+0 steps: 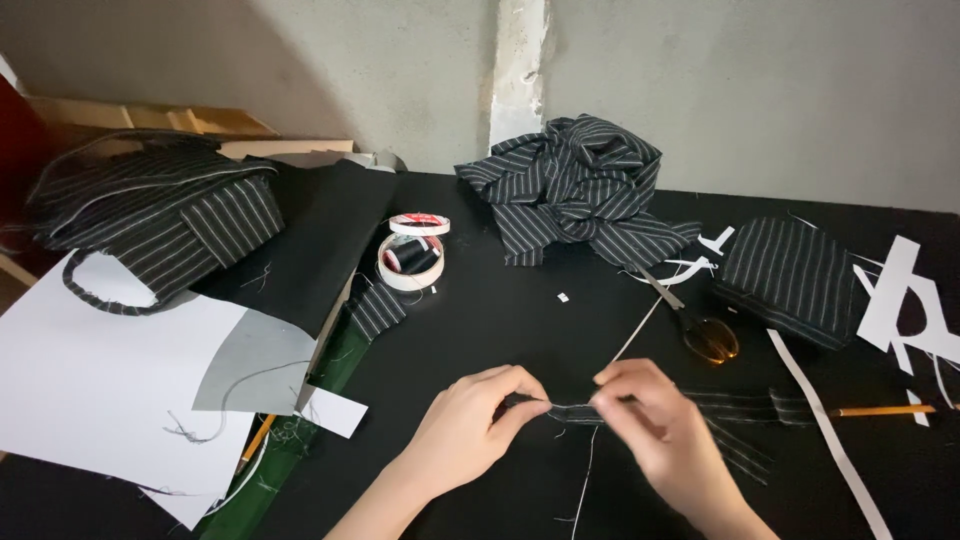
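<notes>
Black table (520,320): strip (700,408) lies left-right, seemingly.

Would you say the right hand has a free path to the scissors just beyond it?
Probably yes: the scissors lie uncovered on bare table beyond the right hand, though it is pinching the striped fabric strip.

Scissors (700,325) — just beyond right hand (655,420)

We pinch a striped fabric strip (740,408) between our left hand (470,425) and right hand (655,420), 1 pair of scissors (695,320) lying just beyond.
</notes>
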